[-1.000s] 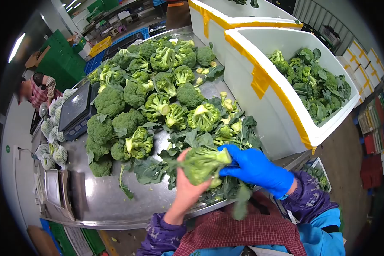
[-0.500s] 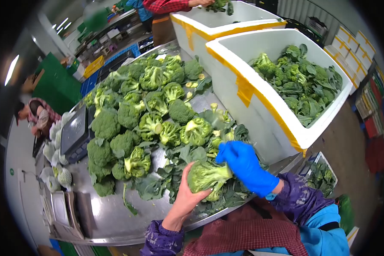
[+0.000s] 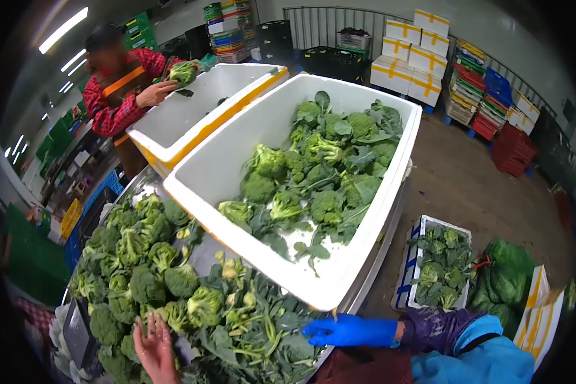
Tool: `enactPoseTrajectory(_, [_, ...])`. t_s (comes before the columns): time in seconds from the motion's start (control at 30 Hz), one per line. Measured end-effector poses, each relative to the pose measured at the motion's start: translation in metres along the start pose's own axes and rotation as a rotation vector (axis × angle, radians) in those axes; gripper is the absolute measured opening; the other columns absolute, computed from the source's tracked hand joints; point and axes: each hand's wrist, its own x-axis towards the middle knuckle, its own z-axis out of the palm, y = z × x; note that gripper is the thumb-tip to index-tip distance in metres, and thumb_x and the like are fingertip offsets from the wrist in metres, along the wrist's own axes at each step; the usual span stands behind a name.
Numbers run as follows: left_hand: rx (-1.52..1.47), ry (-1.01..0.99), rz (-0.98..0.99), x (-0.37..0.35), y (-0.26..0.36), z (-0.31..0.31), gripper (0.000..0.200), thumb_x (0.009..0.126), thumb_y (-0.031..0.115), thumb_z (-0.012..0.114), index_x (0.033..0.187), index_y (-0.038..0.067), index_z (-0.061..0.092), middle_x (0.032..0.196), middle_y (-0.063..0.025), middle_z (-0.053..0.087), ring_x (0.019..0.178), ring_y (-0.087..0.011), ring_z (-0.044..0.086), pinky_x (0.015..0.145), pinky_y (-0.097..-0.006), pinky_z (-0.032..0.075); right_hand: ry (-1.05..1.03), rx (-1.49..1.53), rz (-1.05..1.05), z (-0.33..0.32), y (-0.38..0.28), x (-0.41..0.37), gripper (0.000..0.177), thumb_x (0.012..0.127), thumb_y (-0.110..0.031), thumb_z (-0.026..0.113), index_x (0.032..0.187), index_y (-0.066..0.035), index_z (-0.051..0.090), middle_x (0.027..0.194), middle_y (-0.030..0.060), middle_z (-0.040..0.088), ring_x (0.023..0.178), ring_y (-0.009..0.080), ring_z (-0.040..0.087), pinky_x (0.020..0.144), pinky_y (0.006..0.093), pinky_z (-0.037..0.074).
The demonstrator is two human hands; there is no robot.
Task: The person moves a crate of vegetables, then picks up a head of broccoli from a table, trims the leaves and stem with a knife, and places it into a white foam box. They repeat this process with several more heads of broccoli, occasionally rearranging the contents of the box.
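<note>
My bare left hand [image 3: 155, 349] is raised with its fingers apart and holds nothing, beside broccoli heads [image 3: 148, 286] on the metal table [image 3: 201, 253]. In a blue glove, my right hand [image 3: 349, 331] is closed over the leaf pile's right end, below the near corner of a white foam box [image 3: 313, 291]. Whatever it grips, if anything, is hidden. Cut leaves and stems [image 3: 256, 329] lie between my hands. Inside the foam box are several trimmed broccoli heads [image 3: 326, 206] with leaves.
Across the table, a co-worker [image 3: 118, 83] holds a broccoli head [image 3: 184, 73] over a second foam box [image 3: 195, 105]. A crate of broccoli [image 3: 441, 265] and a green net sack [image 3: 505, 275] stand on the floor at right. White boxes [image 3: 409, 57] are stacked behind.
The view has swung right. My left hand has let go of the broccoli head it held and has opened; my hands are now farther apart. The co-worker and the second box show more fully.
</note>
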Motion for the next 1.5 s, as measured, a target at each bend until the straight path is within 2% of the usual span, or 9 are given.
enactPoseTrajectory(0.13, [0.265,-0.161,0.099,0.009,-0.018,0.061,0.044,0.084,0.023,0.056,0.123,0.01,0.042,0.124,-0.0098,0.041,0.101,-0.0205,0.047,0.082,-0.0294,0.042,-0.18,-0.004,0.105,-0.016,0.036,-0.02,0.05,0.084,-0.047,0.047,0.117,-0.009,0.051,0.11,0.0116,0.057,0.099,0.0268,0.055,0.088,0.0328,0.041])
enactPoseTrajectory(0.23, [0.52,-0.344,0.234,0.015,-0.035,0.119,0.02,0.086,0.018,0.052,0.104,0.008,0.05,0.099,-0.0025,0.053,0.088,-0.014,0.052,0.071,-0.026,0.044,-0.174,0.106,0.072,-0.024,0.065,-0.027,0.05,0.083,-0.047,0.048,0.117,-0.011,0.051,0.11,0.0111,0.057,0.099,0.0265,0.055,0.087,0.0334,0.042])
enactPoseTrajectory(0.5, [0.97,-0.689,0.16,0.017,-0.127,0.307,0.017,0.086,0.017,0.051,0.086,0.002,0.059,0.085,-0.0031,0.057,0.084,-0.0127,0.054,0.072,-0.0256,0.044,-0.132,-0.242,0.041,-0.092,0.095,-0.038,0.045,0.084,-0.045,0.047,0.115,-0.012,0.053,0.103,0.0109,0.059,0.09,0.0266,0.059,0.077,0.0336,0.047])
enactPoseTrajectory(0.67, [1.544,-1.143,0.433,0.054,-0.22,0.367,0.016,0.078,0.012,0.055,0.082,-0.002,0.061,0.087,-0.0117,0.06,0.084,-0.0219,0.057,0.077,-0.0321,0.044,-0.183,-0.284,-0.052,-0.127,0.118,-0.039,0.044,0.084,-0.043,0.046,0.116,-0.013,0.052,0.102,0.0111,0.059,0.088,0.0274,0.059,0.075,0.0348,0.048])
enactPoseTrajectory(0.8, [1.767,-1.201,0.434,0.076,-0.286,0.387,0.016,0.076,0.011,0.057,0.086,0.0,0.061,0.09,-0.0141,0.059,0.089,-0.0281,0.056,0.081,-0.0355,0.043,-0.339,-0.108,0.042,-0.146,0.116,-0.032,0.04,0.084,-0.035,0.051,0.116,-0.011,0.052,0.104,0.0108,0.059,0.093,0.0265,0.057,0.079,0.0342,0.046])
enactPoseTrajectory(0.87, [1.871,-1.245,0.694,0.094,-0.32,0.387,0.024,0.074,0.006,0.055,0.097,0.002,0.058,0.099,-0.0108,0.055,0.095,-0.0285,0.054,0.084,-0.0382,0.043,-0.048,-0.186,-0.148,-0.142,0.121,-0.034,0.023,0.079,-0.031,0.054,0.085,-0.011,0.063,0.081,0.0102,0.062,0.07,0.027,0.061,0.063,0.0361,0.049])
enactPoseTrajectory(1.1, [2.326,-1.442,1.439,0.122,-0.404,0.388,0.029,0.077,0.008,0.05,0.105,0.013,0.054,0.111,-0.0054,0.048,0.114,-0.0233,0.038,0.091,-0.0507,0.031,-0.14,-0.11,-0.224,-0.161,0.118,-0.03,0.021,0.079,-0.03,0.051,0.085,-0.012,0.061,0.079,0.0125,0.061,0.071,0.03,0.058,0.064,0.0381,0.047])
enactPoseTrajectory(1.23, [2.447,-1.469,1.332,0.126,-0.419,0.391,0.025,0.078,0.01,0.049,0.102,0.013,0.053,0.101,-0.0038,0.049,0.109,-0.0219,0.041,0.092,-0.0501,0.03,-0.153,-0.016,-0.18,-0.159,0.121,-0.03,0.023,0.079,-0.031,0.051,0.084,-0.01,0.06,0.079,0.0141,0.06,0.07,0.0313,0.058,0.064,0.039,0.046])
enactPoseTrajectory(1.5, [2.416,-1.485,1.482,0.118,-0.41,0.396,0.02,0.079,0.013,0.048,0.098,0.015,0.054,0.085,-0.001,0.05,0.093,-0.0191,0.046,0.089,-0.0509,0.031,-0.117,-0.033,-0.217,-0.164,0.115,-0.033,0.025,0.079,-0.031,0.052,0.087,-0.009,0.061,0.079,0.015,0.06,0.069,0.0321,0.058,0.064,0.0387,0.047])
